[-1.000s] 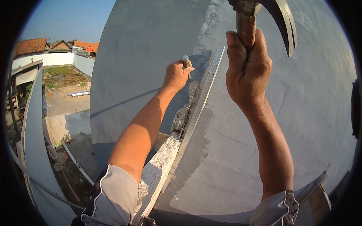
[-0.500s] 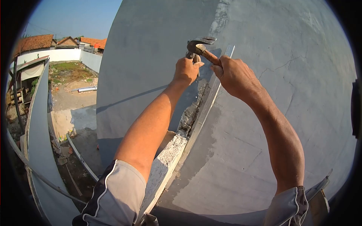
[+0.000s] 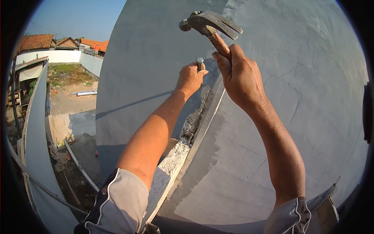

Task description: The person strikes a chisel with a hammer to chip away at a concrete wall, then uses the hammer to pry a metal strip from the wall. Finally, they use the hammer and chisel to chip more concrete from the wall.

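Note:
My right hand [image 3: 244, 80] is closed around the brown handle of a claw hammer [image 3: 212, 24]. The hammer's head is raised, claw to the right and striking face to the left. Below it, my left hand [image 3: 188, 79] grips a metal chisel [image 3: 200, 61], whose rounded top end sticks up out of the fist. The chisel's lower end is hidden by the hand. Just under that fist runs a rough, chipped groove [image 3: 191, 123] in the grey wall [image 3: 265, 128]. A long straight strip [image 3: 212, 107] lies along the groove's right side.
A pale, rough-topped masonry ledge [image 3: 171, 160] extends below the groove toward me. Far down on the left are a yard [image 3: 80, 103], a curved grey wall [image 3: 41, 148] and a white boundary wall [image 3: 58, 57]. Tiled roofs [image 3: 37, 42] stand beyond.
The hammer has risen away from the chisel, toward me, with my right hand. The chisel's top end now shows clear of the hammer head. My left hand stays nearly in place.

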A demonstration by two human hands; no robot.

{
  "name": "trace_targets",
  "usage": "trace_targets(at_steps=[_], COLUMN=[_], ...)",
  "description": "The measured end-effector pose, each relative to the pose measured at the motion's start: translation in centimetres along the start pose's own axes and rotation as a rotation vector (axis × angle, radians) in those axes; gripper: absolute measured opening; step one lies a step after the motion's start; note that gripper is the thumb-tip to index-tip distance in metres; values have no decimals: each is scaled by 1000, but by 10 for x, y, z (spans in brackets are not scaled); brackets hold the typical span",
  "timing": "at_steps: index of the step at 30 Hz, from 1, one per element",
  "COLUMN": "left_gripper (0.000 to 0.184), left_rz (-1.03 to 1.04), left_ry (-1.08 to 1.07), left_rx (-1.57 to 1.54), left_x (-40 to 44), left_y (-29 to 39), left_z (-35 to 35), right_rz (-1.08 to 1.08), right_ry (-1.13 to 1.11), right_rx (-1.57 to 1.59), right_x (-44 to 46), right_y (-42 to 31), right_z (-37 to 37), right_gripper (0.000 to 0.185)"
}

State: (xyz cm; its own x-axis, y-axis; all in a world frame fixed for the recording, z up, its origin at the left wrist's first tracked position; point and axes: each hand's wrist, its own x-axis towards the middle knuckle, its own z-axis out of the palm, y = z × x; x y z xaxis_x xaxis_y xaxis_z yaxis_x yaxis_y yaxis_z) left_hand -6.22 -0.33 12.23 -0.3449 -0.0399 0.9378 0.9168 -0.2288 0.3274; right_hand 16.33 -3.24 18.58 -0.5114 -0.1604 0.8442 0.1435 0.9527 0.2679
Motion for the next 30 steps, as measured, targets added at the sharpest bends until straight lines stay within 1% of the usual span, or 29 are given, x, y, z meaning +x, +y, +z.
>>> trace_targets(at_steps=[2,3,5,6,8,10,11,14,15,16,18,19,20,22,23,24,25,26,27,28,29,30], left_gripper=[19,19,18,19,19,21,22,23,25,27,33,44,56,71,79,83,87,91,102,103,103,104], left_rz=[-118,-129,-143,-100,-40,-74,-94,-155,-197,-236,-244,-175,-106,-135,-147,-116,-85,-51,-100,-122,-152,-184], left_ry=[-37,-38,-40,-84,-174,-314,-387,-676,-790,-903,-1184,-1226,-1269,-1406,-1478,-1450,-1417,-1379,-1396,-1371,-1351,-1340], left_rx=[-86,-98,-116,-117,-105,37,106,49,98,149,321,367,413,494,528,579,632,691,705,675,647,623], left_x=[-5,-6,-9,-6,-12,-20,-27,-77,-97,-118,-158,-182,-201,-212,-217,-223,-229,-229,-230,-232,-239,-247], left_y=[7,9,14,12,-2,24,40,75,87,97,101,97,92,98,101,101,101,98,96,89,80,71], left_z=[-7,-8,-12,-13,-17,-41,-54,-87,-99,-109,-128,-136,-142,-156,-160,-164,-168,-172,-175,-177,-179,-181], right_rz=[-92,10,164,238,323,395,483,719,663,488,149,204,232,283,323,360,392,408,428,438,482,449], right_ry=[129,-55,-217,-292,-182,-94,-184,-279,-246,-89,217,183,141,61,-92,-249,-404,-366,-335,-299,-207,-127], right_rx=[14,-107,-59,-39,91,210,255,497,510,402,180,234,196,110,19,-74,-167,-131,-101,-74,-30,3], right_x=[-4,-7,-6,-3,-5,-7,-8,-23,-27,-30,-40,-41,-41,-39,-36,-31,-26,-25,-28,-27,-31,-32], right_y=[15,17,26,31,40,59,70,85,93,101,110,86,79,71,82,104,108,110,106,94,79,70], right_z=[7,4,7,7,10,20,27,54,72,93,128,113,114,117,128,147,153,160,160,155,151,148], right_gripper=[40,43,45,46,46,46,39,35,34,34,36,37,34,28,27,27,26,27,28,29,30,31])
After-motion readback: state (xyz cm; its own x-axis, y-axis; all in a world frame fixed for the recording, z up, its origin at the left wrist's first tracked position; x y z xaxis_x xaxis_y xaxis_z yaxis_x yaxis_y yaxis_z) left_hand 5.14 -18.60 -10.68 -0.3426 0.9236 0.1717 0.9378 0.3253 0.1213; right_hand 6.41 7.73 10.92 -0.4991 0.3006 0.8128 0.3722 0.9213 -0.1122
